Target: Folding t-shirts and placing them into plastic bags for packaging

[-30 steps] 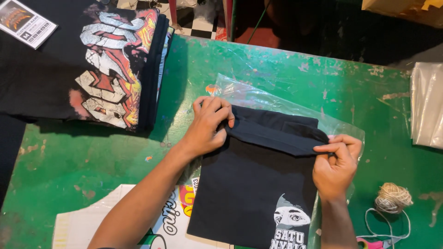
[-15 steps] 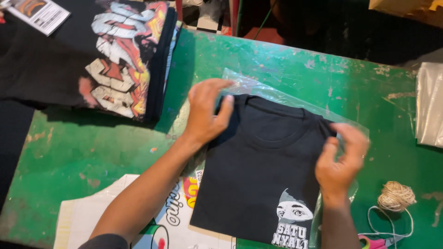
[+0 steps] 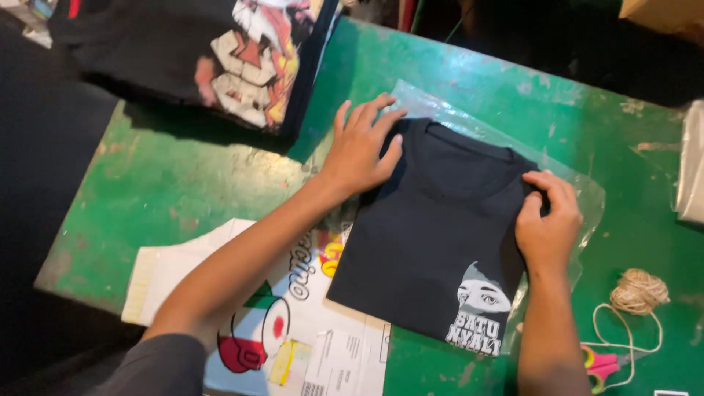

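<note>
Shirt: on the plastic bag, mid-counter.
Shirt stack: far left corner.
Printed sheet: near edge, partly under the shirt.
Twine ball: right, scissors before it.

1. The left hand lay flat, palm down, with its fingers straight, slightly spread and pointing up and to the right.
2. The left forearm ran bare from the lower left, with a grey sleeve at the upper arm.
3. The right hand was palm down, its fingers curled and bunched at the tips, the thumb tucked beside them.
4. The right forearm came up almost vertically from the bottom edge, bare.
</note>
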